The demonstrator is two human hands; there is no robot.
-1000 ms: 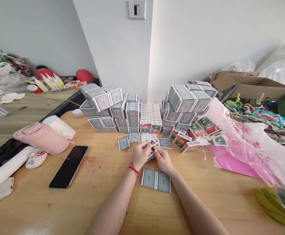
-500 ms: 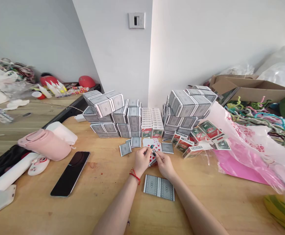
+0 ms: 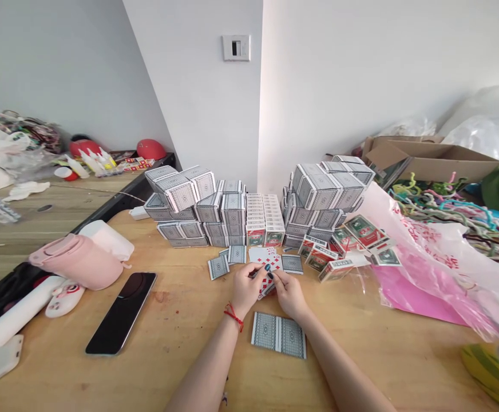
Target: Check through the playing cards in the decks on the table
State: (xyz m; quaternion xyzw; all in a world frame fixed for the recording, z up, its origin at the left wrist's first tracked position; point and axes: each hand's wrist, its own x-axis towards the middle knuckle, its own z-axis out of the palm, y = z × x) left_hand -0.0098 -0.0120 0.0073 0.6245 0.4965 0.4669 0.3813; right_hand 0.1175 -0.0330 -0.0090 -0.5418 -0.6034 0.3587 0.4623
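My left hand (image 3: 246,289) and right hand (image 3: 289,293) are together, both closed on a small fan of face-up cards (image 3: 270,262), with red diamonds on the top one. The fan sits between my hands, and a corner of it shows below my fingers (image 3: 266,289). As I judge it, I'm at the stage of handling these loose cards, and the fan calls for both hands to keep it steady.

Just past my left hand lie two face-down packets (image 3: 218,267) (image 3: 237,254), and just past my right hand lies one more (image 3: 292,264). Two further packets (image 3: 278,335) lie side by side on the bench (image 3: 181,326), nearer me, between my forearms (I can't tell how many cards are in each). Straight ahead stand two columns of card boxes (image 3: 265,217), flanked by two large stacks of grey boxes (image 3: 198,206) (image 3: 318,200). Beyond my right hand, about six red-and-green boxes (image 3: 335,270) lie scattered. Left of my left hand are one phone (image 3: 121,313) and one pink bottle (image 3: 76,262).
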